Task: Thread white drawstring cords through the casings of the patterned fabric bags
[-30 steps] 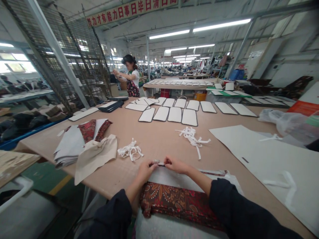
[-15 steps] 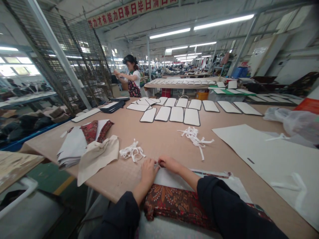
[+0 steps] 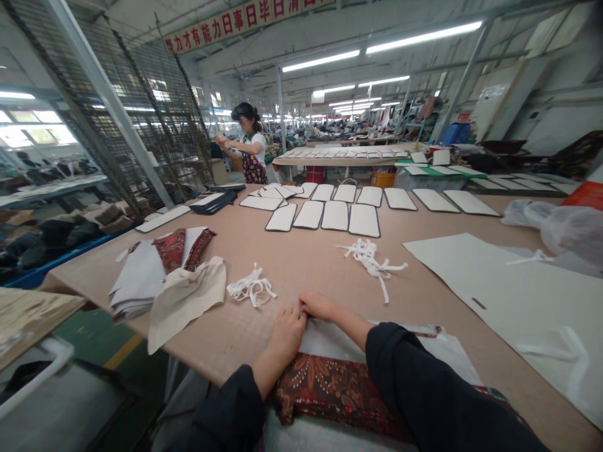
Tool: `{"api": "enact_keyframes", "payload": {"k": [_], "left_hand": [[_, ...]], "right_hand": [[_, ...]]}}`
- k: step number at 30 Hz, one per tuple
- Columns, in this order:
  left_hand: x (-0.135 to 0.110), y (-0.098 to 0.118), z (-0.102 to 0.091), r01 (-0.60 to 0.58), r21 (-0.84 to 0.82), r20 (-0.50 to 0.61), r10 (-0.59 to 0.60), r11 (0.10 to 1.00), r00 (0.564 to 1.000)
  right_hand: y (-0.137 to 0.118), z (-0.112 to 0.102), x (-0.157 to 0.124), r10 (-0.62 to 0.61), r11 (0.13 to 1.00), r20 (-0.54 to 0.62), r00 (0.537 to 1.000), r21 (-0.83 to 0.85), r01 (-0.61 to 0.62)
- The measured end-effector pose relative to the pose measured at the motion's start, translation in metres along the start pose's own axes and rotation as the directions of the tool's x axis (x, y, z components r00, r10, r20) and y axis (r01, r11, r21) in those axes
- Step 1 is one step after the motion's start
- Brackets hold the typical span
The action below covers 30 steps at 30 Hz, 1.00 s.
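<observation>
My left hand (image 3: 285, 336) and my right hand (image 3: 318, 306) meet fingertip to fingertip over the table, both closed in a pinch. Between them they grip the far left corner of a white cloth sheet (image 3: 325, 339); the exact spot is hidden by the fingers. Across that sheet, nearer to me, lies a folded stack of brown and red patterned fabric (image 3: 334, 389). My right forearm passes over the fabric and covers part of it. A loose bundle of white tape strips (image 3: 252, 286) lies just beyond my left hand, and a second tape bundle (image 3: 370, 257) farther right.
At left, a beige cloth (image 3: 186, 304) overlaps folded white and patterned pieces (image 3: 139, 270). White dark-edged panels (image 3: 335, 215) are laid in rows farther back. A large white sheet (image 3: 509, 295) and clear plastic (image 3: 551, 226) occupy the right. Another person (image 3: 249, 147) stands beyond the table.
My left hand has moved slightly right and its fingers have closed in against my right fingertips. The right hand has hardly shifted. The things on the table lie as before.
</observation>
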<state>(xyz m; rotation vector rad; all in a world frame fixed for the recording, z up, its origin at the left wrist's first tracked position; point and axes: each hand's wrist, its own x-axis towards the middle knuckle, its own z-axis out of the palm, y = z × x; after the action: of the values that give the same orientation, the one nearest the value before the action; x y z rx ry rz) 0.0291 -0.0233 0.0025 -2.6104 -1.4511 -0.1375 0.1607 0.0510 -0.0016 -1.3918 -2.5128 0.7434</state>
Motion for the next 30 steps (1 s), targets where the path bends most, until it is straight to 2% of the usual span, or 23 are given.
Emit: {"api": "enact_keyframes", "payload": {"k": [5, 9, 12, 14, 16, 20, 22, 24, 26, 30], "left_hand": [[0.001, -0.002, 0.003, 0.033, -0.017, 0.027, -0.033, 0.999, 0.999], [0.0, -0.004, 0.009, 0.036, -0.034, -0.015, -0.037, 0.999, 0.999], [0.0, -0.004, 0.01, 0.034, -0.031, -0.031, -0.035, 0.999, 0.999], [0.001, -0.004, 0.009, 0.026, -0.019, -0.021, -0.027, 0.999, 0.999], [0.002, -0.003, 0.006, 0.012, 0.0, -0.009, -0.012, 1.0, 1.0], [0.004, -0.002, 0.001, -0.039, 0.013, -0.031, 0.039, 0.999, 0.999], [0.007, -0.004, 0.002, -0.078, 0.006, -0.099, 0.078, 0.997, 0.992], [0.01, -0.008, 0.004, -0.112, -0.011, -0.135, 0.11, 0.994, 0.985], [0.013, -0.011, 0.007, -0.141, -0.033, -0.122, 0.136, 0.989, 0.983], [0.014, -0.014, 0.003, -0.134, -0.06, -0.057, 0.13, 0.989, 0.99]], "right_hand": [[0.004, 0.003, 0.002, 0.049, 0.999, -0.067, 0.997, 0.015, -0.048], [0.01, 0.007, -0.008, 0.103, 0.994, -0.157, 0.982, 0.043, -0.097], [0.013, 0.01, -0.022, -0.018, 0.999, -0.191, 0.981, 0.032, 0.024], [0.012, 0.011, -0.03, -0.148, 0.988, -0.175, 0.974, -0.066, 0.138], [0.008, 0.01, -0.037, -0.232, 0.959, -0.15, 0.961, -0.203, 0.2], [-0.002, 0.007, -0.047, -0.25, 0.905, -0.118, 0.961, -0.381, 0.188], [-0.003, 0.003, -0.056, -0.249, 0.888, -0.12, 0.961, -0.423, 0.178], [0.002, -0.003, -0.07, -0.248, 0.874, -0.115, 0.962, -0.456, 0.171], [0.011, -0.011, -0.092, -0.219, 0.869, -0.087, 0.972, -0.47, 0.154], [0.043, -0.032, -0.154, -0.043, 0.908, -0.057, 0.997, -0.42, 0.015]]}}
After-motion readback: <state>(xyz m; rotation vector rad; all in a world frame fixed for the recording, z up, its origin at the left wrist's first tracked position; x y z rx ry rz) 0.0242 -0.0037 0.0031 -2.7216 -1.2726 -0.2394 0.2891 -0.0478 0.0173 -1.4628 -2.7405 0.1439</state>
